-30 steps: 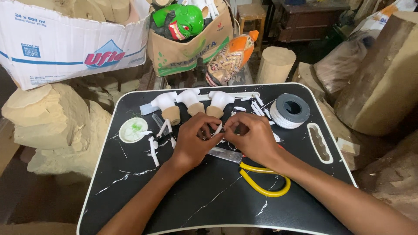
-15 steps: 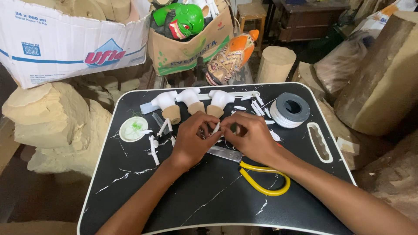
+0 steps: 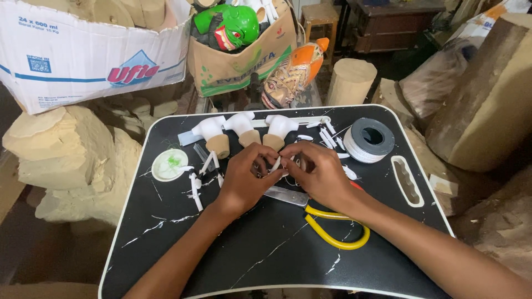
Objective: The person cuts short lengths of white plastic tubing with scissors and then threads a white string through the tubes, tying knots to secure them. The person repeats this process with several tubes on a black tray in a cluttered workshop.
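Note:
Both my hands meet over the middle of a black marbled lap tray (image 3: 233,260). My left hand (image 3: 246,177) and my right hand (image 3: 316,174) pinch a small white stick-shaped piece (image 3: 275,164) between their fingertips. Just beyond them stand three white carved figures on tan wooden bases (image 3: 244,132). Yellow-handled scissors (image 3: 332,227) lie under my right wrist, their metal blade (image 3: 285,195) poking out below my left hand. Several loose white sticks (image 3: 202,171) lie to the left of my left hand.
A spool of white cord (image 3: 368,139) sits at the tray's back right, a small round lid (image 3: 169,164) at its left. Behind the tray are cardboard boxes (image 3: 83,55), a green mask (image 3: 227,25), an orange mask (image 3: 293,75), and rough wood blocks (image 3: 66,160) on both sides.
My hands have stayed over the same spot; the fingers have shifted slightly around the small white piece. Nothing else on the tray has moved.

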